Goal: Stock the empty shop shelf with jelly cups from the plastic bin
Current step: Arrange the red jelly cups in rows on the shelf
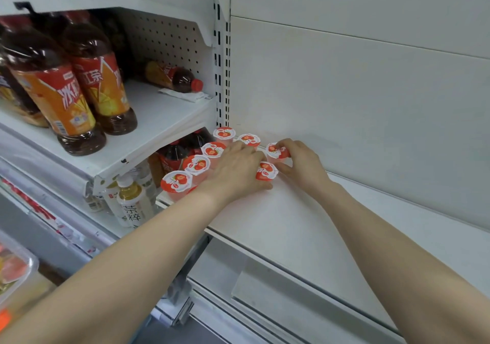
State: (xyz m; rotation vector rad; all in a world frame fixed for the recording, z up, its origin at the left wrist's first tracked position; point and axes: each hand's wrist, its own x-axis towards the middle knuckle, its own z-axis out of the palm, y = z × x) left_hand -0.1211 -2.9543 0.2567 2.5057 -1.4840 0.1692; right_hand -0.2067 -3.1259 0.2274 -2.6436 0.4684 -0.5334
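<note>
The white shelf [291, 224] is mostly bare: cups fill only its back left corner, and the long run to the right and front holds nothing yet. At the lower left edge of view sits a clear plastic bin [18, 264] with red contents, too blurred to count. The left hand [236, 168] lies palm down over the cluster, its grip curled round the near cup [266, 171] between fingers and thumb. The right hand [302, 163] pinches the far cup [277, 150] just behind it, fingers on the lid rim, thumb at the side. Both cups sit on the shelf. 5 set cups [196, 164] stand free, 4 along the left edge and 1 at the back; more may hide under the left hand. I judge the stocking barely begun, with many trips left.
</note>
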